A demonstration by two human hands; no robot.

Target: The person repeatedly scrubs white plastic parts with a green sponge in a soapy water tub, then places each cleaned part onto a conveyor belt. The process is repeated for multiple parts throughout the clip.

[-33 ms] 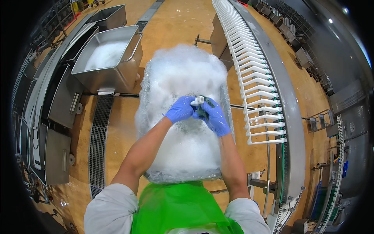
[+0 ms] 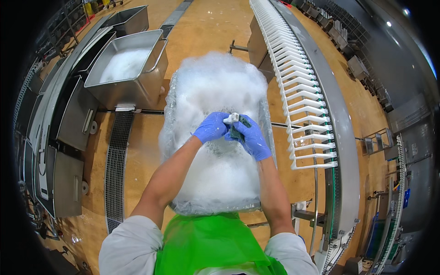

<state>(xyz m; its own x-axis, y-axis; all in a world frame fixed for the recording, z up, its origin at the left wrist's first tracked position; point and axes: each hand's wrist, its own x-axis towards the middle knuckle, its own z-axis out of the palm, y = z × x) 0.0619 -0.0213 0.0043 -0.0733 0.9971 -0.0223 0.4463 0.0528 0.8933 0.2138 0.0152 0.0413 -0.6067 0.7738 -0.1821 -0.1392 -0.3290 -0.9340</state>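
Observation:
My left hand (image 2: 211,128), in a blue glove, is closed around a small white plastic piece (image 2: 232,118) whose blocky end sticks out between the hands. My right hand (image 2: 255,141), gloved the same way, grips a dark green scouring pad (image 2: 238,131) pressed against that piece. Most of the piece is hidden by fingers and pad. Both hands are just above thick white foam (image 2: 215,87), which fills a tub lined with clear plastic (image 2: 170,103) in front of me.
To the right runs a curved conveyor (image 2: 337,101) carrying a row of white plastic bars (image 2: 305,120). A steel bin (image 2: 126,89) with foam inside stands at the far left, near other steel bins (image 2: 68,181). A floor grating (image 2: 117,169) lies left of the tub.
My left hand has shifted very slightly up and left with the white piece. The green pad has turned a little in my right hand.

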